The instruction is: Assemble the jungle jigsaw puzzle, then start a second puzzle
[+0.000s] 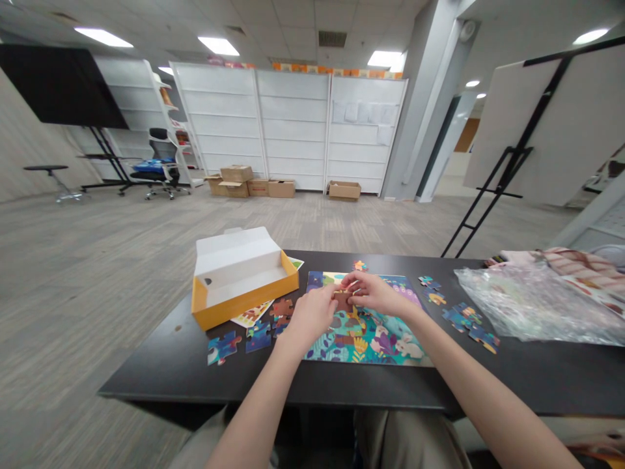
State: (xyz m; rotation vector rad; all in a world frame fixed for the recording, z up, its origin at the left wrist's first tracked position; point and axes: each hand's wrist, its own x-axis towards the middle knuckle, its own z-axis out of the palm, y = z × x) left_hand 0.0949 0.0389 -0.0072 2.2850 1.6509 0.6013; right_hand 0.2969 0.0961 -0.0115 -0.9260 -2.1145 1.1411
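Note:
Both my left hand (312, 314) and my right hand (374, 293) meet over a partly assembled jigsaw puzzle (364, 342), their fingertips pinching a brown jigsaw piece (343, 300) above its middle. The puzzle shows a colourful picture with a white rabbit near its lower right. Several loose blue pieces (222, 347) lie to the left of my left wrist, with a brown-and-blue cluster (282, 309) closer to it. More pieces (463, 318) lie to the right of the puzzle, and a small orange piece (360, 265) sits beyond its far edge.
An open yellow-and-white puzzle box (244, 280) stands on the black table (293, 384), partly over a printed sheet (251, 314). A crumpled clear plastic bag (527, 306) and patterned cloth (581, 266) lie at the right. A black easel (502, 176) stands beyond the table's far right.

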